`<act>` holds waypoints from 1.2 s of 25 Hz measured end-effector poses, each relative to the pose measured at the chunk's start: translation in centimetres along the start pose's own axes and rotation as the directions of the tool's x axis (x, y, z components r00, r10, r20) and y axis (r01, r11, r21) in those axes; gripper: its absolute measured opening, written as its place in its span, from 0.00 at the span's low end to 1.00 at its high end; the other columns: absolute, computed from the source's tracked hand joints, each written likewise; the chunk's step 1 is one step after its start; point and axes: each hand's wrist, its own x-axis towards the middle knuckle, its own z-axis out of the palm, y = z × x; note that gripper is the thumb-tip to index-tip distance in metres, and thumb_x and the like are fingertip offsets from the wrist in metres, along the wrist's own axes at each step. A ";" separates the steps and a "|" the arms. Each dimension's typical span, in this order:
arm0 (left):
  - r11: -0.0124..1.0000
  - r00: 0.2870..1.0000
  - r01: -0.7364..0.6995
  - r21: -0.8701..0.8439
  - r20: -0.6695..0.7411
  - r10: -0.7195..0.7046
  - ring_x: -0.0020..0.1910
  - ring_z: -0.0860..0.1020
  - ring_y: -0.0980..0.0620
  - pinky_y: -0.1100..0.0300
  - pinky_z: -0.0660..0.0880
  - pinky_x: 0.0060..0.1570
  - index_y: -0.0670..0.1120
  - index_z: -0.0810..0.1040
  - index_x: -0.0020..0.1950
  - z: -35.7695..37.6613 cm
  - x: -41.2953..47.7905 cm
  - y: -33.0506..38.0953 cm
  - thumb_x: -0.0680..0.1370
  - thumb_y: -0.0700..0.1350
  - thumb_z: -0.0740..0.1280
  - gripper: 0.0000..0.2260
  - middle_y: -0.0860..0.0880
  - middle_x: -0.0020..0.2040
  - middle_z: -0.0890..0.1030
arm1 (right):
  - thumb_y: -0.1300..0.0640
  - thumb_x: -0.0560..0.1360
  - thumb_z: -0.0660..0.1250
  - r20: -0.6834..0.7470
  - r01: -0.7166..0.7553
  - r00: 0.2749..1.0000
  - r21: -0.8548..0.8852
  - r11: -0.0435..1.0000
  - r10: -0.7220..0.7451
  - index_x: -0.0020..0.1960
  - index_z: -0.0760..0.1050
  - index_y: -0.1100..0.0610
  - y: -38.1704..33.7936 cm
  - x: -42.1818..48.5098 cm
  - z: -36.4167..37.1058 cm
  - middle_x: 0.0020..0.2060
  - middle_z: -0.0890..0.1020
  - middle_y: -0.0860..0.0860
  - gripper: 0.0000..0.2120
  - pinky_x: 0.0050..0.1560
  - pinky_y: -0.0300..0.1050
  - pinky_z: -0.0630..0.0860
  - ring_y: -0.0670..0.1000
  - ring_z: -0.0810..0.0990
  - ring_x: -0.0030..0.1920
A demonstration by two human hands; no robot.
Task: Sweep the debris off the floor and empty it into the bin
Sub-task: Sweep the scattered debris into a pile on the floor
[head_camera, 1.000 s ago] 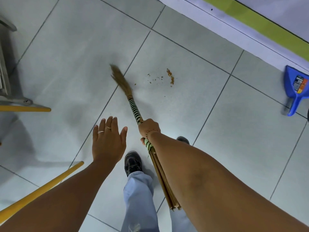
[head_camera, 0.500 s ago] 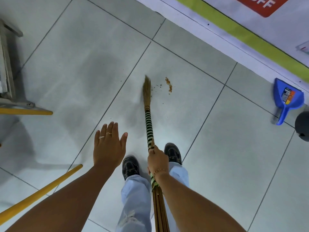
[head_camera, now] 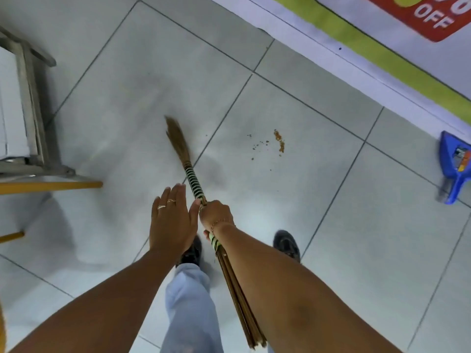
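- The brown crumbs (head_camera: 279, 142) lie on the floor (head_camera: 318, 200), right of the broom (head_camera: 178, 141) tip.
- The right hand (head_camera: 216, 215) squeezes the broom; the left hand (head_camera: 173, 222) is flat and holds nothing.
- It looks like sweeping time: next, push the crumbs toward the blue dustpan (head_camera: 455, 164).

One view only, from a head-worn wide-angle camera, so no overlap with a second view applied. It looked steeply down and forward from standing height onto the tiled floor (head_camera: 318, 200). Both forearms entered from 6 o'clock, close to the lens. A wall base banner (head_camera: 382, 54) crossed the frame toward 1 o'clock; a blue dustpan (head_camera: 453, 169) sat at 3 o'clock; furniture legs (head_camera: 33, 118) stood at 9 o'clock. Straight lines bowed near the edges.
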 end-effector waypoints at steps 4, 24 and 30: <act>0.994 0.997 -0.068 0.085 0.044 0.064 0.61 0.74 0.34 0.40 0.71 0.60 0.35 0.71 0.63 -1.1 2.4 -6.4 0.77 0.54 0.50 0.27 0.33 0.59 0.78 | 0.60 0.79 0.58 -0.003 -0.072 0.997 0.327 0.942 0.077 0.61 0.74 0.65 -6.6 4.3 0.8 0.38 0.77 0.57 0.15 0.30 0.43 0.78 0.53 0.75 0.27; 0.996 0.979 -0.077 0.050 0.194 0.066 0.70 0.64 0.38 0.44 0.59 0.70 0.37 0.64 0.69 0.0 1.7 -6.2 0.80 0.51 0.56 0.23 0.36 0.67 0.71 | 0.55 0.81 0.50 -0.284 0.019 0.959 0.081 0.996 0.004 0.69 0.64 0.54 5.9 -4.6 7.1 0.54 0.81 0.58 0.17 0.55 0.48 0.76 0.58 0.80 0.55; 0.992 0.979 -0.088 0.091 0.194 0.069 0.66 0.69 0.34 0.40 0.65 0.65 0.35 0.68 0.65 1.6 -1.5 -3.7 0.78 0.50 0.59 0.22 0.34 0.62 0.76 | 0.57 0.82 0.49 -0.058 0.182 0.971 -0.453 0.873 -0.233 0.77 0.53 0.55 13.2 -6.3 7.1 0.60 0.76 0.60 0.24 0.55 0.51 0.75 0.59 0.79 0.57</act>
